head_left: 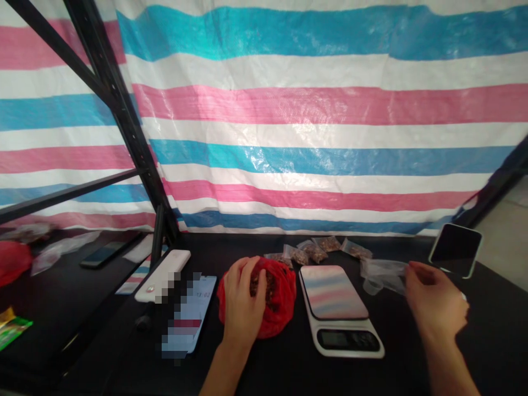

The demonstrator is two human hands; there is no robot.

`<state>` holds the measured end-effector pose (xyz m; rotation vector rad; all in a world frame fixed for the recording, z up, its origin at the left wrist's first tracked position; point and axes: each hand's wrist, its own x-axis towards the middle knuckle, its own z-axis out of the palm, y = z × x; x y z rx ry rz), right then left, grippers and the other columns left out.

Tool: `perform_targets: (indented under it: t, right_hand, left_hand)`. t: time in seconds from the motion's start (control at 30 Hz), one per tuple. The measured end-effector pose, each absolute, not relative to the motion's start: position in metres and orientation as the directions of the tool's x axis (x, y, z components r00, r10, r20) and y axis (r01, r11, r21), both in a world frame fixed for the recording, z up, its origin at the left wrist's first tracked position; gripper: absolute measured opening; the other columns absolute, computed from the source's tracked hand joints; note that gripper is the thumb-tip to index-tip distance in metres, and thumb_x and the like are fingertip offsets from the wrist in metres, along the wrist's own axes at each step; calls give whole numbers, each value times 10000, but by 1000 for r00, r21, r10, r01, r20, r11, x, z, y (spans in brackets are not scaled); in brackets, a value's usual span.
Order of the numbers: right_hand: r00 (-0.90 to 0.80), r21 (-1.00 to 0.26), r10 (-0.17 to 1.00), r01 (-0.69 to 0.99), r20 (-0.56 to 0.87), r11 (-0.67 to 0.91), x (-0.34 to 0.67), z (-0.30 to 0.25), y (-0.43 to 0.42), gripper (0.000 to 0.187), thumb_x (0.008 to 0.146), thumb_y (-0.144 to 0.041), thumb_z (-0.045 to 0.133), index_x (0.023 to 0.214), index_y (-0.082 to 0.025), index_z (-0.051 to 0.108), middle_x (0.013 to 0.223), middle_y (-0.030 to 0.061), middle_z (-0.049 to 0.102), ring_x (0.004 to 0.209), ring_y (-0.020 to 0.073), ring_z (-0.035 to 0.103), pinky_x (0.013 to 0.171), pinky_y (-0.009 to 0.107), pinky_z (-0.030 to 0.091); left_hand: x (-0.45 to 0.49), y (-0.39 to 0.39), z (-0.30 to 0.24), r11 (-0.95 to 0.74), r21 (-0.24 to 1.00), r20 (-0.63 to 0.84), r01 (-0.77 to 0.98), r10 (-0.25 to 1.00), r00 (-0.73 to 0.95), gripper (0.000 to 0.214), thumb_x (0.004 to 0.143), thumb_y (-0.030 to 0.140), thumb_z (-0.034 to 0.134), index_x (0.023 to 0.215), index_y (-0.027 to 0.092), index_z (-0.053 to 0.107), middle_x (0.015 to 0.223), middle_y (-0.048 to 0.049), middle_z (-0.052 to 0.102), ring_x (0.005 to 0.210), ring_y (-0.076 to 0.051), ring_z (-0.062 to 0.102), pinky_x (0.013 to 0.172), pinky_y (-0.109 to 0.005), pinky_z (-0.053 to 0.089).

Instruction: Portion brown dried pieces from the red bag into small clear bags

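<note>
My left hand (244, 294) lies over a crumpled red plastic bag (284, 308) with its rim rolled open. Its fingers are apart and reach onto the dried brown bits (270, 286) inside; what lies under the fingertips is hidden. To the right of a white kitchen scale (317, 330), my right hand (437, 300) is closed, thumb and fingers pinched at the edge of a clear plastic bag (390, 269). A small clear round piece (373, 286) shows beside that bag. The scale's shiny plate (334, 291) bears nothing.
Several small filled zip bags (315, 251) lie behind the scale. On the left are a lit phone (200, 308), a white power bank (165, 275) and a dark phone (109, 252). A white-edged device (456, 250) stands at the right. Black metal posts (132, 132) frame a striped sheet (309, 104).
</note>
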<state>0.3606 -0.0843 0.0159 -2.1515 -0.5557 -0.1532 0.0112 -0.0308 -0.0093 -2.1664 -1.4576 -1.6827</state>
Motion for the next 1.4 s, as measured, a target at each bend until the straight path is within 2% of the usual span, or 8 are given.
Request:
perform_targets:
  t: [0.23, 0.5, 0.67, 0.87, 1.0, 1.1, 1.23, 1.4]
  right_hand:
    - [803, -600, 414, 595, 428, -535, 372, 6, -88, 384, 809, -427, 491, 1003, -229, 756, 997, 170, 736, 829, 365, 675, 656, 454, 479]
    - [252, -464, 836, 886, 488, 3, 291, -8, -23, 314, 887, -382, 511, 968, -241, 780, 1077, 105, 773, 1055, 305, 685, 989, 484, 466]
    - [288, -523, 885, 850, 366, -60, 277, -26, 15, 301, 853, -477, 597, 812, -263, 804, 1021, 112, 781, 1192, 388, 613, 1051, 708, 322]
    - [320, -590, 863, 807, 390, -32, 270, -14, 12, 422, 912, -520, 484, 891, -248, 807, 1098, 120, 775, 1166, 373, 640, 1075, 710, 313]
    - [134, -796, 913, 549, 385, 255, 250, 21, -25, 543, 934, -627, 472, 1153, -227, 766, 1313, 128, 696, 1259, 319, 616, 1113, 550, 415]
    - [-85, -870, 955, 395, 284, 294, 230, 46, -52, 524, 925, -641, 526, 1180, -249, 763, 1328, 111, 691, 1261, 316, 624, 1119, 533, 428]
    - [-230, -896, 949, 340, 217, 287, 213, 58, -66, 493, 911, -637, 555, 1090, -249, 801, 1186, 124, 757, 1171, 337, 682, 1061, 546, 482]
    - [-252, -884, 938, 345, 236, 315, 209, 55, -57, 481, 921, -629, 536, 1085, -265, 804, 1193, 116, 754, 1169, 331, 686, 1062, 533, 488]
  left_hand:
    - [16, -36, -2, -590, 464, 834, 661, 543, -101, 188, 966, 187, 531, 1125, 199, 630, 1064, -81, 627, 1013, -213, 629, 887, -368, 545]
    - [21, -41, 0, -652, 394, 883, 647, 465, -69, 240, 911, 57, 510, 1047, 214, 630, 992, -55, 618, 952, -194, 621, 854, -353, 546]
    - [15, -44, 1, -664, 361, 890, 655, 455, -30, 271, 886, 24, 510, 1012, 226, 640, 938, -44, 627, 929, -198, 611, 853, -359, 535]
    - [6, -49, -1, -682, 428, 867, 593, 495, -56, 253, 899, 43, 507, 1012, 220, 647, 946, -47, 609, 920, -185, 607, 831, -330, 528]
    - [4, -49, 5, -591, 743, 660, 314, 723, -203, 94, 936, 232, 569, 991, 214, 643, 955, -47, 618, 903, -176, 620, 800, -305, 518]
    - [3, -43, 9, -267, 951, 256, -153, 962, -92, 353, 936, 524, 544, 838, 189, 593, 745, -13, 582, 693, -147, 581, 636, -269, 473]
    - [1, -34, 8, 240, 881, -85, -407, 928, 363, 613, 816, 778, 512, 620, 198, 478, 537, 30, 445, 525, -121, 502, 505, -248, 342]
    - [-3, -33, 5, 245, 856, -54, -456, 918, 392, 469, 770, 586, 730, 679, 167, 540, 583, 38, 496, 510, -87, 471, 497, -235, 298]
